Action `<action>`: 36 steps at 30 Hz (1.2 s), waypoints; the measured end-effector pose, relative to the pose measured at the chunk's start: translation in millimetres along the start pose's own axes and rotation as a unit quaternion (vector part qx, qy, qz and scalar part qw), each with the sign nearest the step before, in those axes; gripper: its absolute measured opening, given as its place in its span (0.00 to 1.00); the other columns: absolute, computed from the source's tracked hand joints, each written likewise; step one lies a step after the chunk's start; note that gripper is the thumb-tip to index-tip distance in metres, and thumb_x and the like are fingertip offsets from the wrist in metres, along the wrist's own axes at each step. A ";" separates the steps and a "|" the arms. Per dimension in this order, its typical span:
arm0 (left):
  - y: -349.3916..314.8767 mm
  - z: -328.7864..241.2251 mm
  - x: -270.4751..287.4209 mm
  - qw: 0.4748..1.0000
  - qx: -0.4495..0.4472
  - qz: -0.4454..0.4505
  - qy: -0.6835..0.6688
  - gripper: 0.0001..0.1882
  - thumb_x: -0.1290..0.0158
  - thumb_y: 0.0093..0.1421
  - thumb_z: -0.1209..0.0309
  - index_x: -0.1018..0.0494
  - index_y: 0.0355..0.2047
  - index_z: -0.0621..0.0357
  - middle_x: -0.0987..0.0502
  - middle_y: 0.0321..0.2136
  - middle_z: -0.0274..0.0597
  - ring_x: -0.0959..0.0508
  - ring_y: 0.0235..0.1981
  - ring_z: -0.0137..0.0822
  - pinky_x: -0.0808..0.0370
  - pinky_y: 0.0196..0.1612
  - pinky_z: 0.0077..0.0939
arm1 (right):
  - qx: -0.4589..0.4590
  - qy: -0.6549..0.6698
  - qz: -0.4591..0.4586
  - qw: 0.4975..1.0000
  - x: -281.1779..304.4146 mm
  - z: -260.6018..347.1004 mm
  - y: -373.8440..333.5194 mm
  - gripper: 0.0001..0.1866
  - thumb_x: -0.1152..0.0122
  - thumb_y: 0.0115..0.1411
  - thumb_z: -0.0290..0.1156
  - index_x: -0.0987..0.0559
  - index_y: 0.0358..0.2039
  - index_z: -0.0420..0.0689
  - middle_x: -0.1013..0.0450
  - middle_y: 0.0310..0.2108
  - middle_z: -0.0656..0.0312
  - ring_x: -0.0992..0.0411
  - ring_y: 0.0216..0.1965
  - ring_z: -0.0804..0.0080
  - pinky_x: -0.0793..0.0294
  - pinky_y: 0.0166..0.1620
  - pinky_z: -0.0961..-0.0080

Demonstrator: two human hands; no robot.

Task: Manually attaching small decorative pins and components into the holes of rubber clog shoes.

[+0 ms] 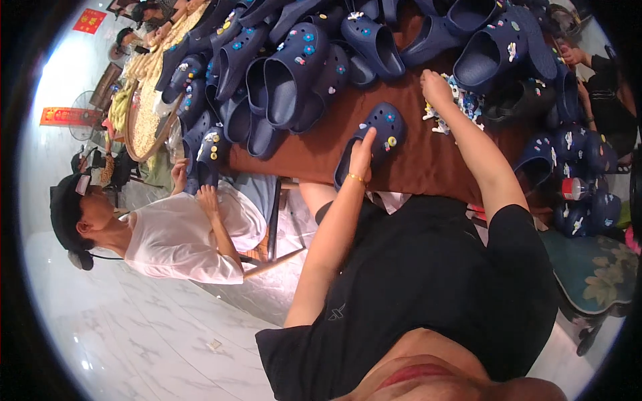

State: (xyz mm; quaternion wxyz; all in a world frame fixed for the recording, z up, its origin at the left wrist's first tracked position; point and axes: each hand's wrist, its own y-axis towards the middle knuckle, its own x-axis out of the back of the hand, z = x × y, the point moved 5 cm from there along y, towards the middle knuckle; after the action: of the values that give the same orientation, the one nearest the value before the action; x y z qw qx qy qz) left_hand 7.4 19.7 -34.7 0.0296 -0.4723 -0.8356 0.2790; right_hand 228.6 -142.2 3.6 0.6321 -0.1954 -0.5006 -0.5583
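A navy blue clog (pixel 388 127) with small decorative charms on its upper is gripped by my left hand (pixel 362 157), its toe pointing away from me. My thumb lies over the clog's opening and the other fingers are hidden. Farther right, my right hand (pixel 436 91) reaches to a pile of small white, blue and yellow charms (pixel 466 103) on the brown cloth (pixel 428 160). Its fingers are bunched at the pile's left edge; what they hold, if anything, is too small to make out.
Many navy clogs (pixel 291 80) are heaped along the table's far side, with more at the right (pixel 575 150) beside a plastic bottle (pixel 574 189). At left, a seated person (pixel 180 230) in white handles another clog. A round tray (pixel 144 120) of pale pieces stands beyond.
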 end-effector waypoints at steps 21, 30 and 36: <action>1.0 10.5 -17.5 0.996 -0.023 0.032 -0.077 0.14 0.50 0.52 0.71 0.30 0.37 0.67 0.25 0.32 0.41 0.25 0.31 0.31 0.29 0.35 0.24 | 0.122 0.062 0.227 0.964 -13.7 118.1 -61.1 0.13 0.42 0.47 0.35 0.28 0.34 0.49 0.36 0.42 0.59 0.42 0.49 0.59 0.43 0.50 0.57; -5.4 5.1 -18.8 0.995 0.024 0.056 -0.084 0.17 0.48 0.51 0.69 0.33 0.39 0.68 0.26 0.32 0.43 0.25 0.30 0.31 0.28 0.32 0.23 | 0.028 -0.016 0.421 0.906 -33.6 108.5 -57.3 0.29 0.47 0.52 0.43 0.39 0.55 0.56 0.50 0.60 0.58 0.59 0.62 0.53 0.62 0.60 0.48; -5.5 -0.1 -20.3 0.991 0.056 0.068 -0.104 0.12 0.49 0.50 0.74 0.30 0.35 0.69 0.25 0.29 0.45 0.23 0.26 0.37 0.25 0.29 0.28 | 0.038 0.021 0.321 0.946 -21.3 109.1 -61.0 0.24 0.45 0.50 0.41 0.31 0.49 0.56 0.40 0.54 0.61 0.48 0.58 0.60 0.53 0.57 0.55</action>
State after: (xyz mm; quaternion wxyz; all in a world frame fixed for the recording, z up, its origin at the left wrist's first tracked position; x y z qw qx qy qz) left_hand 14.3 1.2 -27.6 -0.0497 -0.4938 -0.7833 0.3745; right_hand 131.0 -61.8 12.5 0.7952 -0.3097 -0.4189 -0.3103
